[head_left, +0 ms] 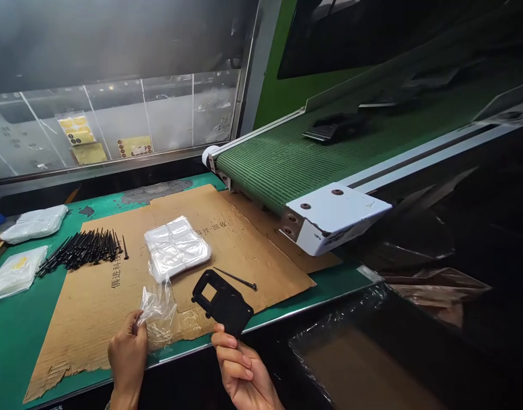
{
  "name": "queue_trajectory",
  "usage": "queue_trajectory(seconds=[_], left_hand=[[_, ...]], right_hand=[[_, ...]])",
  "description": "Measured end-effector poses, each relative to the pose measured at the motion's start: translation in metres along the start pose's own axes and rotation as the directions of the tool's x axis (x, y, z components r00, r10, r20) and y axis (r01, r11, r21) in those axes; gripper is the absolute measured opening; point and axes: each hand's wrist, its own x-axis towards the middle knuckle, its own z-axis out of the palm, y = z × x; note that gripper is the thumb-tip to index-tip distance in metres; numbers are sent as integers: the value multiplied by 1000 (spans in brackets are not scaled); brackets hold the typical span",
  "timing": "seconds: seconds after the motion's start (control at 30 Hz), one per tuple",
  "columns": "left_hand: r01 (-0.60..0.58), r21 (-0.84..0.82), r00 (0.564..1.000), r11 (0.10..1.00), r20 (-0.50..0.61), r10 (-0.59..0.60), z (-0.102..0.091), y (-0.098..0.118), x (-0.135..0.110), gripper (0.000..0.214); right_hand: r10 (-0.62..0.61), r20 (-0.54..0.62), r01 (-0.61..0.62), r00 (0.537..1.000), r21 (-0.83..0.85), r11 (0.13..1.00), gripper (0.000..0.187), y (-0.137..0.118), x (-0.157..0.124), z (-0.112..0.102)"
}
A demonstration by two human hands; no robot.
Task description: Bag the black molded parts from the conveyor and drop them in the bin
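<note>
Left grip (128,356) pinches a clear, crinkly plastic bag (156,310) tight, and right grip (240,364) clasps a stiff, light-looking black plastic plate (229,304) by its lower edge!

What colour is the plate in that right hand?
Black: the plate, best in the head view.

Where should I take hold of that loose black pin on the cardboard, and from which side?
Pinch the black pin on its shank just behind the thicker head end, coming from above on the far side. It lies flat on the cardboard sheet, and the black plate in the right hand sits close along its near side.
</note>
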Motion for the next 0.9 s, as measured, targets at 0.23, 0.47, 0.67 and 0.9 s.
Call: queue_trajectory(seconds=[0.23, 0.47, 0.67, 0.9], left_hand=[[-46, 49, 999, 998, -17, 47, 2, 1, 0, 27], [-98, 38, 995, 994, -28, 99, 2, 4, -1, 28], [-105, -46, 994, 993, 11, 106, 3, 6, 0, 30], [-190, -290, 949, 938, 191, 251, -4, 1, 2, 35]], right_hand=[[-29, 1, 29, 1000, -154, 988, 17, 1, -2, -3], [-193, -31, 143, 981, -557, 818, 11, 6, -3, -1], [24, -83, -75, 996, -689, 721, 26, 10, -2, 5], [-29, -261, -233, 965, -903, 360, 43, 6, 9, 6]])
